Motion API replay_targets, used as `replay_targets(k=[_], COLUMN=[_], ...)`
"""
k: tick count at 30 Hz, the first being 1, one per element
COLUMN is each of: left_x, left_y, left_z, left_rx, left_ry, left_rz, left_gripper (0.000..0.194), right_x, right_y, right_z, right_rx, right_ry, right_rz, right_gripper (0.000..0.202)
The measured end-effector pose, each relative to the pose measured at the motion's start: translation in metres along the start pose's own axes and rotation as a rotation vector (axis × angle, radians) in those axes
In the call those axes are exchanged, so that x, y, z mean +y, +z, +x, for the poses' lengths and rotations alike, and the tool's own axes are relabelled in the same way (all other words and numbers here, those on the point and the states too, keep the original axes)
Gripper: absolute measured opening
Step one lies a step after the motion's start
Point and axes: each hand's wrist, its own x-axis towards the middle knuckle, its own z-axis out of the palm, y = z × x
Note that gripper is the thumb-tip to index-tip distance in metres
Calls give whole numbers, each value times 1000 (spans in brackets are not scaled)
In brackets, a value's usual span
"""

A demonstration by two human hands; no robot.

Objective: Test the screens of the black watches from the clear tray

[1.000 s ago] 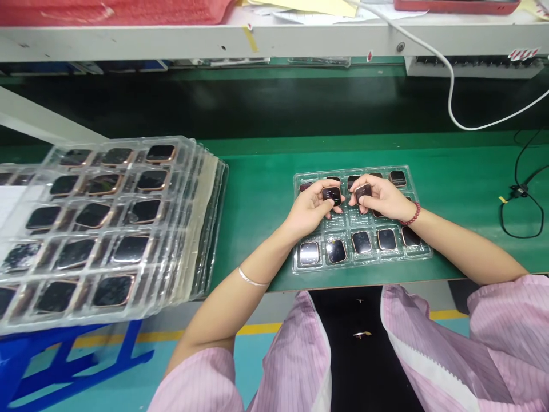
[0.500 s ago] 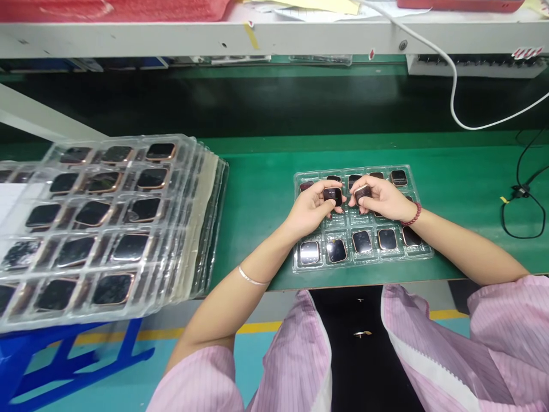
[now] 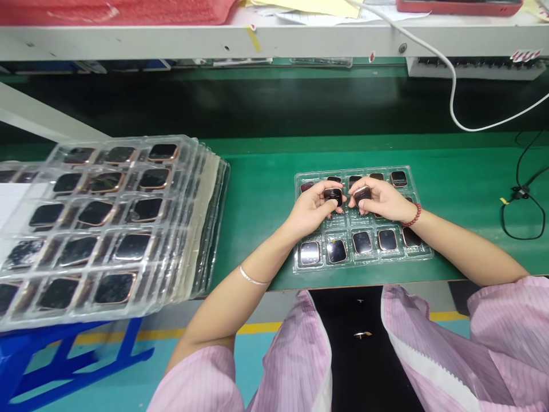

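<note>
A clear plastic tray [image 3: 338,268] lies on the green bench, with several square, dark-faced watch bodies in its pockets, such as one in the front row [image 3: 362,241]. Above its left part, my left hand [image 3: 311,209] is closed on a watch body [image 3: 333,196], thumb on its dark face. Close beside it, my right hand [image 3: 381,198] pinches another watch body [image 3: 362,195], slightly tilted. The two held pieces are apart. My hands and wrists hide part of the tray's middle and back rows.
A tall stack of clear trays [image 3: 189,229] with watch bodies stands at the left, over a blue stool [image 3: 72,366]. A white shelf edge [image 3: 300,43] crosses the top. A white cable [image 3: 453,97] hangs at the right, above a black cable [image 3: 521,191].
The right watch body has turned slightly in my fingers, and its face shows a different reflection. Both hands stay in nearly the same place. The view has shifted very slightly.
</note>
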Motion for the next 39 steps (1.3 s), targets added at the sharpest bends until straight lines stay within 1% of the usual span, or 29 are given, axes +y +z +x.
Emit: replay_targets(k=[6,12,17,20,24,28,30,35,39], left_x=[-3,0,2,2,2,3,3,-1,-4], left_y=[0,2,1,1,1,1,1,0,-1], left_z=[1,0,-1,-1,0,-1,-1,0,0], left_rx=[-8,4,16,14,22,23,22,13,-11], left_ry=[14,-9,6,15,11,3,7,24,47], left_rz=[16,24,28,26,29,43,47,42,62], left_gripper=[37,43,35,29,32,28,27,39,38], right_x=[1,3,3,3,3,3,3,4,4], right_y=[-1,-2,-2,-2,-1,-2,-2,0,0], right_z=[0,-1,-1,-1,-2,-2,-2,-1,-1], right_rx=[-16,-8,32,9,-25,-3,6,-23,-34], right_ry=[-20,23,71,53,-10,59,71,-46,-46], right_rz=[-26,-21,-2,-15,-36,-37,-33,-43,-59], right_gripper=[24,32,19,20,28,19,18,26,24])
